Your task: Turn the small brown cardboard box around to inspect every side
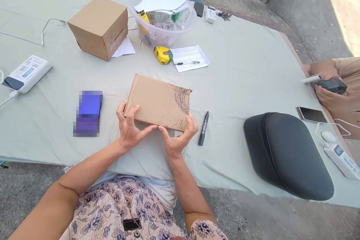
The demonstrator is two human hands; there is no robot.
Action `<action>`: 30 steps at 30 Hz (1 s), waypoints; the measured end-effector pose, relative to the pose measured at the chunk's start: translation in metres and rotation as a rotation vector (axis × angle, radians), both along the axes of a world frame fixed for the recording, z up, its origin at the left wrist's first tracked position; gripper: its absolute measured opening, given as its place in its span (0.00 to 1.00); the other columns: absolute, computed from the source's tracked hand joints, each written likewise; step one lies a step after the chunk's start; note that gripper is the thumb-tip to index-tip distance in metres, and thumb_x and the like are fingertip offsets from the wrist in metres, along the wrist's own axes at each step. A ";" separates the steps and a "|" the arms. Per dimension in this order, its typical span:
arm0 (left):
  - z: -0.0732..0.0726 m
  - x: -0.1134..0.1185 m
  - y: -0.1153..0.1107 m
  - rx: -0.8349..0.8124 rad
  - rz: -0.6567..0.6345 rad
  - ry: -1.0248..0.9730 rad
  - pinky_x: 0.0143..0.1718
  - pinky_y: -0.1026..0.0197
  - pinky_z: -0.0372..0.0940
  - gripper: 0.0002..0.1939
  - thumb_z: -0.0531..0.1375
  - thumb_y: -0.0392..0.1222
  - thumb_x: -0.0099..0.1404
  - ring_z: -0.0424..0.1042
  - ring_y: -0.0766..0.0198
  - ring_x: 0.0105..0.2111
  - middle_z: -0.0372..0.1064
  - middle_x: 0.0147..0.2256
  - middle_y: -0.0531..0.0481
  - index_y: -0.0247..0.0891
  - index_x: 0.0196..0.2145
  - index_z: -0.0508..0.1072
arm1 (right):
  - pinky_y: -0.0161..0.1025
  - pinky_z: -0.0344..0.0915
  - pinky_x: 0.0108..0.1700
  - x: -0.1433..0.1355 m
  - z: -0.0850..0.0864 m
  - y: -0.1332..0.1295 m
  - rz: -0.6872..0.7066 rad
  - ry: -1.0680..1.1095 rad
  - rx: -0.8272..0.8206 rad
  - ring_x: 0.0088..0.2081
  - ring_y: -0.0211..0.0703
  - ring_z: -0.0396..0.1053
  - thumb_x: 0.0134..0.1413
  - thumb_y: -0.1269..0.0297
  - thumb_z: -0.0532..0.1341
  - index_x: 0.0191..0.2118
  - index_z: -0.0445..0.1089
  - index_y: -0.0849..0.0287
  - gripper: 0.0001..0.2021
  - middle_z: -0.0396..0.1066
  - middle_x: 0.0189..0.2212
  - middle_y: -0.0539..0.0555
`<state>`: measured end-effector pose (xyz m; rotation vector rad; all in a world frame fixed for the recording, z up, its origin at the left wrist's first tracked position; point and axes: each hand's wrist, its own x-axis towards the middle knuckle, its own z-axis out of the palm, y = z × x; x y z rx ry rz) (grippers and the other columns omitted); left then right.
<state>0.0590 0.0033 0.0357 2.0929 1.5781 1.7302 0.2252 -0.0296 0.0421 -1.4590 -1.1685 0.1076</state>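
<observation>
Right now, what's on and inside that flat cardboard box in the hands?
The flat cardboard box has dark scribbles on top, near its far right corner. The left hand and right hand hold it. Its cardboard hides any contents.

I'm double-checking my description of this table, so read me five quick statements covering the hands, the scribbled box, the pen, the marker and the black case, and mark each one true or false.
1. The left hand and right hand both hold the scribbled box. True.
2. The pen lies on the printed sheet. True.
3. The marker is in the right hand. False: the marker lies on the cloth.
4. The scribble is at the scribbled box's left end. False: the scribble is at its right end.
5. The black case is right of the marker. True.
</observation>
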 end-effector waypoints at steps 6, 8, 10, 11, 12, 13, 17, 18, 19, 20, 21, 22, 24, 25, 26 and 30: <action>0.006 -0.005 0.001 -0.037 -0.056 -0.050 0.60 0.37 0.63 0.36 0.67 0.59 0.63 0.65 0.44 0.59 0.58 0.58 0.35 0.44 0.61 0.60 | 0.64 0.60 0.68 0.008 0.000 0.002 0.079 0.164 0.023 0.64 0.59 0.63 0.51 0.47 0.71 0.58 0.64 0.54 0.32 0.64 0.58 0.64; 0.006 -0.009 0.004 -0.042 -0.088 -0.113 0.60 0.40 0.64 0.30 0.64 0.54 0.67 0.66 0.47 0.59 0.61 0.57 0.37 0.44 0.62 0.60 | 0.61 0.62 0.67 0.011 0.001 0.003 0.112 0.260 0.040 0.62 0.56 0.66 0.55 0.50 0.68 0.58 0.65 0.54 0.28 0.66 0.57 0.63; 0.006 -0.013 0.006 -0.057 -0.131 -0.197 0.60 0.43 0.64 0.26 0.60 0.50 0.70 0.66 0.49 0.59 0.62 0.56 0.38 0.43 0.62 0.61 | 0.58 0.65 0.65 0.013 0.002 0.005 0.129 0.358 0.048 0.60 0.54 0.69 0.56 0.52 0.66 0.57 0.67 0.54 0.25 0.68 0.56 0.61; 0.006 -0.015 0.008 -0.067 -0.153 -0.241 0.60 0.44 0.65 0.24 0.59 0.49 0.71 0.66 0.50 0.59 0.63 0.56 0.39 0.43 0.62 0.62 | 0.57 0.67 0.63 0.014 0.002 0.006 0.136 0.399 0.054 0.58 0.53 0.70 0.56 0.52 0.65 0.56 0.67 0.54 0.24 0.69 0.55 0.60; 0.005 -0.017 0.009 -0.076 -0.172 -0.281 0.60 0.45 0.65 0.23 0.57 0.48 0.72 0.66 0.51 0.59 0.63 0.56 0.39 0.42 0.62 0.62 | 0.55 0.68 0.60 0.016 0.002 0.007 0.143 0.431 0.061 0.57 0.53 0.71 0.56 0.51 0.65 0.54 0.68 0.53 0.23 0.70 0.53 0.59; 0.004 -0.020 0.011 -0.083 -0.184 -0.316 0.60 0.46 0.65 0.22 0.56 0.48 0.73 0.66 0.51 0.60 0.64 0.56 0.40 0.43 0.62 0.63 | 0.53 0.70 0.58 0.017 0.001 0.008 0.152 0.457 0.068 0.55 0.51 0.71 0.55 0.50 0.65 0.53 0.69 0.53 0.22 0.71 0.51 0.58; 0.004 -0.032 0.017 -0.089 -0.179 -0.415 0.57 0.49 0.67 0.23 0.57 0.51 0.72 0.68 0.52 0.58 0.65 0.56 0.41 0.44 0.61 0.65 | 0.44 0.72 0.46 0.024 -0.008 0.009 0.206 0.481 0.067 0.41 0.44 0.72 0.56 0.49 0.64 0.50 0.70 0.52 0.20 0.71 0.39 0.52; 0.004 -0.035 0.019 -0.094 -0.189 -0.436 0.56 0.49 0.67 0.24 0.57 0.52 0.71 0.69 0.52 0.56 0.66 0.55 0.42 0.44 0.61 0.65 | 0.44 0.71 0.46 0.026 -0.010 0.010 0.225 0.467 0.061 0.40 0.43 0.72 0.56 0.49 0.65 0.51 0.70 0.52 0.20 0.70 0.38 0.51; 0.005 -0.038 0.020 -0.103 -0.205 -0.454 0.56 0.49 0.68 0.24 0.57 0.53 0.71 0.70 0.52 0.55 0.66 0.54 0.42 0.45 0.61 0.65 | 0.44 0.70 0.48 0.029 -0.012 0.011 0.246 0.453 0.058 0.42 0.43 0.72 0.55 0.49 0.66 0.52 0.69 0.50 0.22 0.70 0.40 0.51; 0.006 -0.040 0.021 -0.116 -0.223 -0.466 0.56 0.49 0.68 0.25 0.58 0.54 0.71 0.71 0.53 0.54 0.67 0.54 0.42 0.45 0.61 0.65 | 0.45 0.70 0.50 0.031 -0.013 0.012 0.273 0.444 0.052 0.46 0.45 0.72 0.54 0.49 0.67 0.55 0.68 0.49 0.25 0.71 0.44 0.53; 0.006 -0.042 0.022 -0.128 -0.237 -0.469 0.56 0.48 0.67 0.25 0.57 0.55 0.70 0.71 0.53 0.54 0.67 0.53 0.43 0.46 0.61 0.65 | 0.47 0.69 0.54 0.034 -0.013 0.013 0.302 0.445 0.042 0.53 0.48 0.71 0.53 0.48 0.68 0.59 0.66 0.47 0.29 0.70 0.51 0.55; 0.007 -0.043 0.023 -0.137 -0.246 -0.466 0.57 0.48 0.67 0.24 0.57 0.55 0.70 0.71 0.52 0.54 0.68 0.53 0.43 0.46 0.61 0.66 | 0.50 0.67 0.59 0.037 -0.013 0.014 0.337 0.453 0.022 0.60 0.51 0.68 0.51 0.47 0.69 0.64 0.61 0.44 0.35 0.67 0.59 0.56; 0.008 -0.044 0.024 -0.148 -0.257 -0.453 0.58 0.47 0.67 0.24 0.57 0.55 0.70 0.70 0.52 0.54 0.68 0.53 0.43 0.45 0.60 0.67 | 0.56 0.60 0.66 0.042 -0.011 0.015 0.410 0.464 -0.036 0.71 0.56 0.56 0.49 0.43 0.70 0.71 0.48 0.40 0.47 0.54 0.70 0.57; 0.008 -0.045 0.024 -0.151 -0.270 -0.450 0.59 0.47 0.66 0.24 0.57 0.55 0.70 0.70 0.52 0.54 0.68 0.53 0.44 0.46 0.59 0.68 | 0.59 0.57 0.69 0.045 -0.010 0.015 0.445 0.463 -0.068 0.74 0.58 0.50 0.48 0.42 0.70 0.73 0.42 0.40 0.53 0.49 0.73 0.58; 0.007 -0.045 0.024 -0.151 -0.287 -0.451 0.59 0.47 0.66 0.24 0.57 0.55 0.70 0.71 0.52 0.54 0.68 0.53 0.44 0.46 0.60 0.68 | 0.61 0.54 0.70 0.047 -0.009 0.015 0.480 0.460 -0.098 0.76 0.58 0.47 0.47 0.40 0.70 0.74 0.36 0.39 0.56 0.45 0.75 0.58; 0.007 -0.047 0.024 -0.145 -0.348 -0.466 0.59 0.47 0.66 0.24 0.58 0.55 0.70 0.71 0.52 0.54 0.69 0.52 0.45 0.47 0.60 0.67 | 0.62 0.56 0.70 0.054 -0.011 0.015 0.578 0.442 -0.151 0.76 0.58 0.47 0.45 0.32 0.68 0.75 0.30 0.38 0.61 0.44 0.76 0.58</action>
